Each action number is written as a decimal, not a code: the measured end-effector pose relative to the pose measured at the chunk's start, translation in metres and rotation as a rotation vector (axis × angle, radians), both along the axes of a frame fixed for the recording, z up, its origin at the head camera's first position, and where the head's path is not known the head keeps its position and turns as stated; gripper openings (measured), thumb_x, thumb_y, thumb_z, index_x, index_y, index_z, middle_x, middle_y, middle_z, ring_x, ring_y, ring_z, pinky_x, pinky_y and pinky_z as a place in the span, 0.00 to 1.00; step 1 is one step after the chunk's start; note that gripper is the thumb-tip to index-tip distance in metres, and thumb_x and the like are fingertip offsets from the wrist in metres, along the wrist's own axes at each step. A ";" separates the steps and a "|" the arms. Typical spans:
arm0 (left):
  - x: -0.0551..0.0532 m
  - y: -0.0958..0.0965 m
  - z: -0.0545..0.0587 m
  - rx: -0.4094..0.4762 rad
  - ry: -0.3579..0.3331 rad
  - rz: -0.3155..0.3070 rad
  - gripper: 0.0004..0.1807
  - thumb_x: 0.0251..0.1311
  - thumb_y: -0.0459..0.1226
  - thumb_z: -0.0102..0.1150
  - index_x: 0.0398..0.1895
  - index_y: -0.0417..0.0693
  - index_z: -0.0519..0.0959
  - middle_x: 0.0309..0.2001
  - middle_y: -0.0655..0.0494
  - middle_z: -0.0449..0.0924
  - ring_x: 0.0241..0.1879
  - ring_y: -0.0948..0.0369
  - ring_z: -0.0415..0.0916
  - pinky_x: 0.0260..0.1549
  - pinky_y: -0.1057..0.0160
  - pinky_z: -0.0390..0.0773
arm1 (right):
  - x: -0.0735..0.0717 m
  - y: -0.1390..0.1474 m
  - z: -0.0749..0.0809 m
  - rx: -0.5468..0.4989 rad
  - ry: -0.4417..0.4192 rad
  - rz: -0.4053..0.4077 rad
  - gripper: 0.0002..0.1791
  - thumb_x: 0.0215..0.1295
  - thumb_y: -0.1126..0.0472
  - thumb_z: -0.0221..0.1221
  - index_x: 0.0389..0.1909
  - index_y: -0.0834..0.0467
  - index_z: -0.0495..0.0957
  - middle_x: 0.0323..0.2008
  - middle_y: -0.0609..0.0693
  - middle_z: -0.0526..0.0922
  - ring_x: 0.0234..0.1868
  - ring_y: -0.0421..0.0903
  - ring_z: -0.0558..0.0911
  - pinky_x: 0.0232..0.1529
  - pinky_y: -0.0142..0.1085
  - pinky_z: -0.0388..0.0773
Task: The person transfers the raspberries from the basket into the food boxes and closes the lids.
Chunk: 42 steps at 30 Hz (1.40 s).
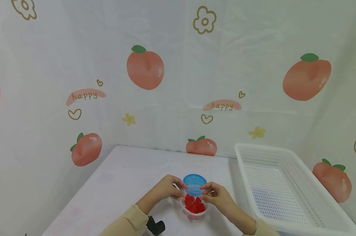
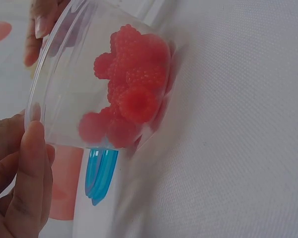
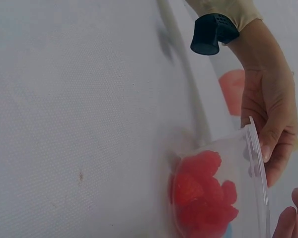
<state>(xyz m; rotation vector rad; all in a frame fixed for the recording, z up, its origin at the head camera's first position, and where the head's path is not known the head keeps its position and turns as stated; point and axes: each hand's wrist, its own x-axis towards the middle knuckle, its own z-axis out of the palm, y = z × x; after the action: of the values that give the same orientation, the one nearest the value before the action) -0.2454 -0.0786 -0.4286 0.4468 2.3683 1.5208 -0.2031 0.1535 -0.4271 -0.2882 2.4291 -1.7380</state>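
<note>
A round clear plastic container (image 1: 192,215), full of raspberries (image 1: 195,205), stands uncovered on the table. On its left side, my left hand (image 1: 169,188) pinches the rim between thumb and fingers; in the left wrist view the thumb overlaps the rim (image 2: 31,94). My right hand (image 1: 220,196) holds the opposite side of the rim, and only its fingertips (image 3: 288,222) show in the right wrist view. Just behind the container is a blue round lid (image 1: 194,180), its ridged edge visible below the raspberries in the left wrist view. Neither hand holds this lid.
A large white perforated basket (image 1: 300,170) occupies the table's right side. Below my left forearm lies a black object (image 1: 155,226) next to the sleeve. White table surface (image 1: 130,177) stretches left, and a peach-printed curtain (image 1: 172,108) hangs behind.
</note>
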 end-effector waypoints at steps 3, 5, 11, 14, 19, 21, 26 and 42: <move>0.000 0.000 0.000 0.011 0.003 -0.007 0.12 0.50 0.30 0.71 0.39 0.37 0.85 0.28 0.54 0.79 0.23 0.63 0.77 0.27 0.64 0.84 | -0.001 0.001 -0.001 -0.013 -0.001 0.015 0.19 0.60 0.65 0.65 0.50 0.69 0.76 0.32 0.50 0.76 0.31 0.45 0.77 0.35 0.29 0.81; 0.001 0.000 0.000 0.014 -0.001 -0.006 0.12 0.50 0.30 0.71 0.39 0.37 0.85 0.28 0.54 0.78 0.23 0.63 0.77 0.27 0.64 0.84 | -0.001 0.002 -0.001 -0.018 -0.005 0.022 0.19 0.60 0.65 0.65 0.50 0.69 0.75 0.32 0.50 0.76 0.31 0.44 0.76 0.35 0.29 0.81; 0.001 0.000 0.001 0.003 -0.012 0.003 0.11 0.50 0.31 0.71 0.39 0.38 0.85 0.28 0.54 0.79 0.24 0.62 0.77 0.27 0.65 0.84 | 0.000 0.002 0.001 -0.026 -0.009 0.025 0.19 0.60 0.65 0.65 0.50 0.69 0.75 0.32 0.50 0.76 0.31 0.44 0.76 0.35 0.28 0.80; 0.001 0.000 0.001 0.002 -0.016 0.003 0.11 0.50 0.30 0.70 0.39 0.38 0.85 0.28 0.54 0.78 0.23 0.62 0.77 0.27 0.65 0.84 | 0.000 0.001 0.001 -0.019 -0.013 0.019 0.19 0.60 0.64 0.65 0.50 0.69 0.75 0.32 0.49 0.76 0.31 0.44 0.76 0.34 0.27 0.80; 0.000 0.001 0.000 0.008 -0.020 0.000 0.11 0.50 0.30 0.70 0.39 0.38 0.85 0.28 0.53 0.78 0.23 0.62 0.77 0.27 0.64 0.84 | 0.000 0.001 0.001 -0.008 -0.018 0.010 0.19 0.60 0.64 0.65 0.49 0.69 0.76 0.32 0.49 0.76 0.31 0.44 0.77 0.36 0.29 0.81; 0.000 0.000 0.000 -0.002 -0.016 -0.010 0.12 0.51 0.30 0.70 0.40 0.38 0.85 0.29 0.53 0.78 0.24 0.62 0.77 0.27 0.64 0.84 | 0.000 0.001 0.001 -0.006 -0.017 0.012 0.19 0.60 0.64 0.65 0.50 0.69 0.76 0.32 0.50 0.77 0.31 0.44 0.77 0.36 0.30 0.82; 0.000 -0.004 0.003 -0.034 -0.011 -0.058 0.14 0.53 0.32 0.69 0.44 0.41 0.83 0.34 0.53 0.78 0.28 0.60 0.78 0.29 0.61 0.85 | -0.001 0.003 0.006 -0.029 -0.007 0.029 0.19 0.61 0.64 0.64 0.51 0.69 0.75 0.34 0.50 0.77 0.33 0.45 0.80 0.38 0.32 0.83; -0.026 -0.008 0.035 -0.036 0.058 -0.001 0.25 0.60 0.44 0.64 0.58 0.42 0.74 0.44 0.49 0.79 0.45 0.49 0.82 0.42 0.58 0.84 | -0.028 0.010 0.057 -0.075 -0.034 -0.132 0.24 0.68 0.56 0.58 0.59 0.64 0.69 0.52 0.63 0.76 0.49 0.56 0.80 0.45 0.47 0.84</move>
<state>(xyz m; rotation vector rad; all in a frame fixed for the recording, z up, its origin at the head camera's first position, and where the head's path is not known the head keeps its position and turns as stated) -0.2718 -0.0868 -0.3938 0.4906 2.4349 1.4815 -0.2310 0.1635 -0.3700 -0.1075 2.4132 -1.8746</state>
